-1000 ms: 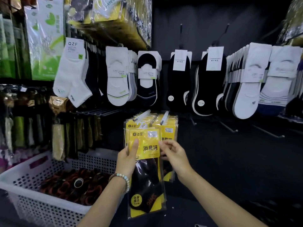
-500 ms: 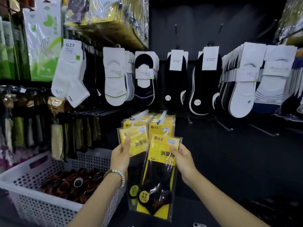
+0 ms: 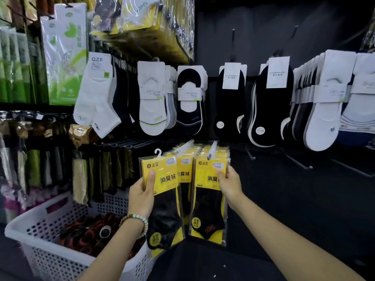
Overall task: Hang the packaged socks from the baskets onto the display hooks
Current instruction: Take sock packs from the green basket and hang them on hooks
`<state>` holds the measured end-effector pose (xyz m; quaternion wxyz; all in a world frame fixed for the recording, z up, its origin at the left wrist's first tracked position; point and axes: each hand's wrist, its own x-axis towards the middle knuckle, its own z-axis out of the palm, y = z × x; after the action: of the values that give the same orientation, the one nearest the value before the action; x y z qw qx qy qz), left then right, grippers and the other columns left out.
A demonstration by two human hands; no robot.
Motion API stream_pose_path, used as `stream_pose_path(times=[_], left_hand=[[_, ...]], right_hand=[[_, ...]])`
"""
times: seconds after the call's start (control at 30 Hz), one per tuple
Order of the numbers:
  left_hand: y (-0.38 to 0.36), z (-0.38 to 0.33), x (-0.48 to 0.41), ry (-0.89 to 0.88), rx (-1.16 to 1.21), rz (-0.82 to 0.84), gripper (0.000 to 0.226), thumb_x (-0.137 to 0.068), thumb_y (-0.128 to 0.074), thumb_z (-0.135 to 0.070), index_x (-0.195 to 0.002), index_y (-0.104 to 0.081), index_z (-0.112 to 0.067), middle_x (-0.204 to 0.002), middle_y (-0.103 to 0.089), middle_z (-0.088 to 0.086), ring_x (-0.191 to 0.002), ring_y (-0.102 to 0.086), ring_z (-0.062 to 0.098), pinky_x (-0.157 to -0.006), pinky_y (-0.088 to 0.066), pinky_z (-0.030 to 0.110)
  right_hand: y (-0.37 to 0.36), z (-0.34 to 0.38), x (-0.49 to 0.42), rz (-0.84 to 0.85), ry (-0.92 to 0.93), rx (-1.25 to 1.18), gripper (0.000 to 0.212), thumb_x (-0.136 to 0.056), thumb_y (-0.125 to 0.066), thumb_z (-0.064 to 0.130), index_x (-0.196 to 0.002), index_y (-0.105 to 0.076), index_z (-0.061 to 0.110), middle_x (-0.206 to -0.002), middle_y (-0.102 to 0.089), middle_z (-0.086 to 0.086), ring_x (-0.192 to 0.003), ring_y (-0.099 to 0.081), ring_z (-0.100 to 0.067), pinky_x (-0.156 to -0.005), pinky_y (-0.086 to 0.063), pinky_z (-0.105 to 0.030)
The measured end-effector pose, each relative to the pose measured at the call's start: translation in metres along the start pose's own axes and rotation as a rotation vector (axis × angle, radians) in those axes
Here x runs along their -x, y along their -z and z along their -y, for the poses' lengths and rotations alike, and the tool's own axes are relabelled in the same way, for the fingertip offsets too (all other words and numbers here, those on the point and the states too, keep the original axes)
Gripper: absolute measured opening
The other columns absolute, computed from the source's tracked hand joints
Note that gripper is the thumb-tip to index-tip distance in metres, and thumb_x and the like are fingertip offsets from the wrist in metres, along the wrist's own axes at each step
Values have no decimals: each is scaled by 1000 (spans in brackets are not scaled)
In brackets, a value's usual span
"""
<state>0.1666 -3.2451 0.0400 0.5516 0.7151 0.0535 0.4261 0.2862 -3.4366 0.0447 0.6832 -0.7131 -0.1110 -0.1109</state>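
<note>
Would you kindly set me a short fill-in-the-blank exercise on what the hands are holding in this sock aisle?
1. The left hand holds a pack whose card is ____ in colour.
2. A bead bracelet sits on the ____ wrist.
3. The basket by that arm is ____ plastic.
4. The right hand has its grip on the ____ edge of a second pack.

Missing words: yellow; left; white; right.

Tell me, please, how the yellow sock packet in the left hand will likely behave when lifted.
Probably light: the left hand holds the yellow sock packet by one edge. Its glossy film likely makes it slippery, and it may flex below the card.
</note>
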Motion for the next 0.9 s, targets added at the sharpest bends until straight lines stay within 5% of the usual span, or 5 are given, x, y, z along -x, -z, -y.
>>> stream_pose_path(times=[0.37,0.5,0.63,0.8,0.9], left_hand=[[-19,3,6,45,8,68,50,-89,-45,-47,-54,-27,-17,-36,-25,-13,-34,-25,3,-37,-21,10],[-31,3,16,86,41,151,50,-88,-44,-50,-64,-52,-7,-43,-42,-12,-40,-37,1,-42,-28,9],[-50,-4,27,99,27,172,50,-82,-44,-56,-56,-28,-17,-40,-22,-12,-35,-24,4,-38,-24,12],[-72,-10,36,76,54,263,42,-88,-47,-46,-57,-38,-19,-35,-32,-15,-35,-33,1,-41,-27,9],[-80,-10,39,103,124,336,23,-92,-48,-38,-97,-61,-20,-72,-59,-26,-63,-54,-14,-59,-37,1]], right_hand=[[34,-42,20,-267,-95,144,11,-85,-70,17,-86,-59,14,-92,-63,-5,-89,-61,-21,-71,-51,-29],[33,-27,43,-101,-60,36,7,-92,-59,26,-89,-60,21,-96,-66,-5,-86,-64,-18,-75,-55,-29],[21,-4,66,145,-63,-70,17,-94,-55,31,-106,-62,21,-103,-67,2,-94,-64,-11,-80,-52,-22],[20,5,80,232,-75,-262,16,-93,-59,21,-108,-63,21,-103,-73,3,-97,-69,-10,-87,-54,-24],[29,3,79,150,-74,-312,14,-94,-56,16,-106,-63,18,-101,-74,-2,-95,-70,-15,-85,-55,-28]])
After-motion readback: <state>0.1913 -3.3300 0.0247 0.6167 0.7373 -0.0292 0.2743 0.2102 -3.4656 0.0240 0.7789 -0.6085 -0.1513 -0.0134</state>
